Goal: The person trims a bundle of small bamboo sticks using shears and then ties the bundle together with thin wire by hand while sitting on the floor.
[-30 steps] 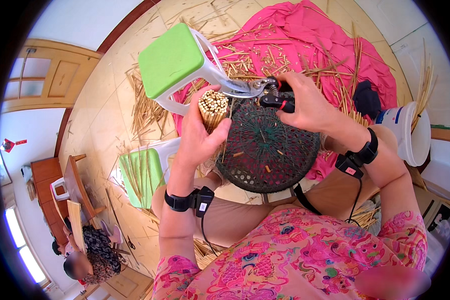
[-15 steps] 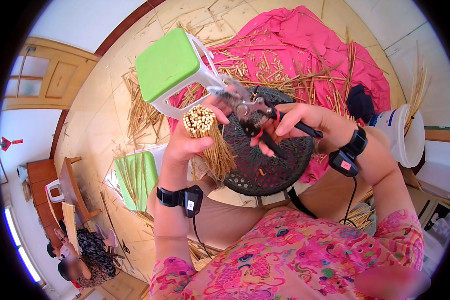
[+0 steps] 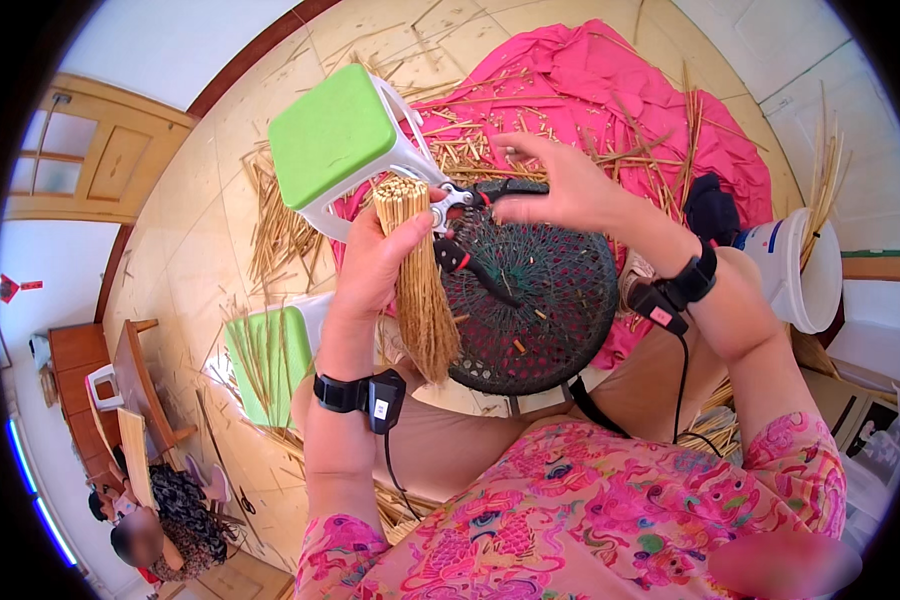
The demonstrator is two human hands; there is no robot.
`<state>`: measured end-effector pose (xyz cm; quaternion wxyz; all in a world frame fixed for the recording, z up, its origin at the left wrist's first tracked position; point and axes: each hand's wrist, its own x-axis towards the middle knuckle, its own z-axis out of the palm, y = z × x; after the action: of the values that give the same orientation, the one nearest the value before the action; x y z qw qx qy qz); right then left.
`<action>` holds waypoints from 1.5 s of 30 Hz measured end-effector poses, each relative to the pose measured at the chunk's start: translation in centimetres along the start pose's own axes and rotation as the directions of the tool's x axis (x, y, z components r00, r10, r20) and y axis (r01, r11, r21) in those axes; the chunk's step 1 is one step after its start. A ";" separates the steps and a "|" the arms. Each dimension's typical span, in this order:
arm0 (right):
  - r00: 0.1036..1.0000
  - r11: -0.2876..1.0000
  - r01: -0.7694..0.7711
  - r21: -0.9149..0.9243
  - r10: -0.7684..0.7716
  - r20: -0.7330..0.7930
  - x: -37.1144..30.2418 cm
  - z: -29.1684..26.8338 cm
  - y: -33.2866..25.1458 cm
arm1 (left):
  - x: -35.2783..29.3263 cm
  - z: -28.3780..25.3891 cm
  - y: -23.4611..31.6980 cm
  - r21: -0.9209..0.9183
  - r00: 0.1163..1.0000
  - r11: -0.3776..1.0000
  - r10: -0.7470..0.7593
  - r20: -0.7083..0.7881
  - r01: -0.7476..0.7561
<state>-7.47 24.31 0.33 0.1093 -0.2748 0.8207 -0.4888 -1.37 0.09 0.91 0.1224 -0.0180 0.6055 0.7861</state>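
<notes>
My left hand (image 3: 375, 262) is wrapped round an upright bundle of straw stalks (image 3: 425, 300), pale cut ends on top and brushy tips hanging down. Pruning shears (image 3: 457, 205) with black and red handles are right beside the bundle, against the fingers of that hand. Whether those fingers grip them or they lean on something, I cannot tell. My right hand (image 3: 560, 185) is raised to the right of the shears, fingers apart, nothing in it. Below both hands stands a round black mesh-topped seat (image 3: 560, 300) with a few straw bits on it.
A green-topped white stool (image 3: 330, 135) stands at the far left, another green stool (image 3: 270, 365) with stalks nearer. A pink cloth (image 3: 570, 80) strewn with straw cuttings covers the floor ahead. A white bucket (image 3: 785, 270) stands right; people sit at lower left.
My right hand has let go of the shears and lifted away, its fingers now spread. The shears are now close beside the bundle. The left hand has tilted the bundle more upright.
</notes>
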 end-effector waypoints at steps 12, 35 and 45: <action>0.997 0.901 -0.044 -0.431 0.012 -0.077 -2.2 6.1 1.3 | 0.4 0.9 -1.2 0.064 0.990 0.998 0.014 -0.140 -0.005; 0.980 0.994 0.104 -0.041 -0.110 -0.165 -2.1 -1.2 1.7 | -1.4 1.0 -0.1 0.286 0.976 0.939 0.212 -0.043 -0.192; 0.957 0.867 0.271 -0.418 -0.289 0.021 -3.9 -4.4 -2.4 | -2.8 0.7 0.5 0.532 0.944 0.792 0.328 0.045 -0.301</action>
<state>-5.39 28.87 4.19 -0.0414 -0.3974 0.8594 -0.3191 1.35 0.17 2.05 -0.0246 0.0980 0.7964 0.5962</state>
